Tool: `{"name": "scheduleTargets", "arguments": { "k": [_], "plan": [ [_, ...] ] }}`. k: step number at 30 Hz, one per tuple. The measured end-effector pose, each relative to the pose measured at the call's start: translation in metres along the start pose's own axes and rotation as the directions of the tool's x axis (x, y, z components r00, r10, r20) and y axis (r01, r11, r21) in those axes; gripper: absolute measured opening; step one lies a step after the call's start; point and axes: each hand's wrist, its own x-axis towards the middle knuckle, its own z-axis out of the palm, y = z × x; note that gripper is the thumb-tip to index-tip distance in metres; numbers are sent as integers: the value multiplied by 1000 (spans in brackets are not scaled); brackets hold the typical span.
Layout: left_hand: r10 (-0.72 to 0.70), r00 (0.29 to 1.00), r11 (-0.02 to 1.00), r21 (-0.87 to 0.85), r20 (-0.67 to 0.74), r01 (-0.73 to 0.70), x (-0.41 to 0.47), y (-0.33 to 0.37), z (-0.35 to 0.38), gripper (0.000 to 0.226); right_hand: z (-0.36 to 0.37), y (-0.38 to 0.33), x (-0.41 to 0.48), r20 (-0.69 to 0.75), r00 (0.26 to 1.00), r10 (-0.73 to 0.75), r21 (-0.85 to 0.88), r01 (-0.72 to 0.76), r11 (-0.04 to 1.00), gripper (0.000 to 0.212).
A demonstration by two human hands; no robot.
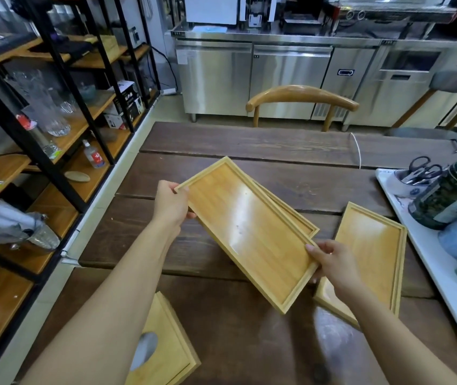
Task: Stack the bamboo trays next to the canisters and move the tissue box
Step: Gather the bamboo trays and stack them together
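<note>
Two hands grip one bamboo tray above the table.
Left hand clasps its far-left end, right hand pinches its near-right corner; glossy honey-coloured, rectangular, raised rim, tilted.

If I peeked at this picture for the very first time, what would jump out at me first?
First, the shiny bamboo tray in the middle, tilted and gripped at opposite corners by the left hand and right hand. It hides most of a second tray behind it, and a third tray lies on the dark wooden table to the right. The wooden tissue box sits at the bottom edge.
</note>
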Motion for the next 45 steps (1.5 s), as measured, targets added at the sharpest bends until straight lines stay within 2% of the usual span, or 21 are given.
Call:
{"name": "scheduleTargets", "arguments": {
  "k": [3, 4, 7, 11, 15, 22, 30, 33, 36, 38, 40, 42, 45],
  "plan": [
    [-134, 989, 971, -191, 69, 145, 0, 4, 31, 34, -2, -11, 26, -68, 997, -34, -32, 31, 999, 22],
    [-149, 985, 972, -169, 92, 163, -2, 3, 44, 31, -1, -16, 35, -85, 995, -52, -52, 47, 998, 24],
    [-81, 991, 985, 162, 105, 63, -5, -3, 77, 29, 2, -27, 58, -146, 984, -100, -107, 85, 991, 26],
    [-93, 973, 847, 530, 213, -35, 5, -12, 89, 46, -2, -24, 82, -157, 977, -143, -222, 106, 969, 23],
    [-67, 970, 762, 639, 232, -100, 10, -40, 100, 50, 0, -10, 95, -170, 972, -160, -293, 105, 950, 18],
    [-20, 975, 741, 658, 221, -134, 16, -65, 113, 53, 5, 8, 102, -164, 971, -173, -340, 109, 934, 17],
    [-80, 983, 752, 657, 167, -51, 24, -70, 114, 50, 12, 14, 105, -140, 978, -155, -361, 95, 928, 15],
    [-89, 985, 721, 691, 150, -40, 22, -69, 114, 56, 7, 11, 108, -96, 990, -105, -411, 57, 910, 18],
    [-164, 982, 739, 671, 93, 60, 18, -62, 115, 47, 2, 1, 112, -63, 988, -140, -509, 89, 856, 28],
    [-308, 945, 811, 550, 112, 199, 13, -59, 113, 47, 5, -9, 116, -11, 987, -161, -526, 131, 841, 44],
    [-422, 883, 845, 441, 204, 302, 6, -58, 115, 52, 13, -20, 119, 124, 990, -63, -477, 115, 872, 53],
    [-485, 834, 843, 395, 264, 365, -4, -58, 119, 49, 22, -29, 120, 268, 961, 72, -405, 45, 913, 56],
    [-524, 800, 847, 272, 292, 456, -19, -61, 127, 25, 28, -35, 120, 306, 944, 125, -307, -26, 951, 49]
  ]
}}
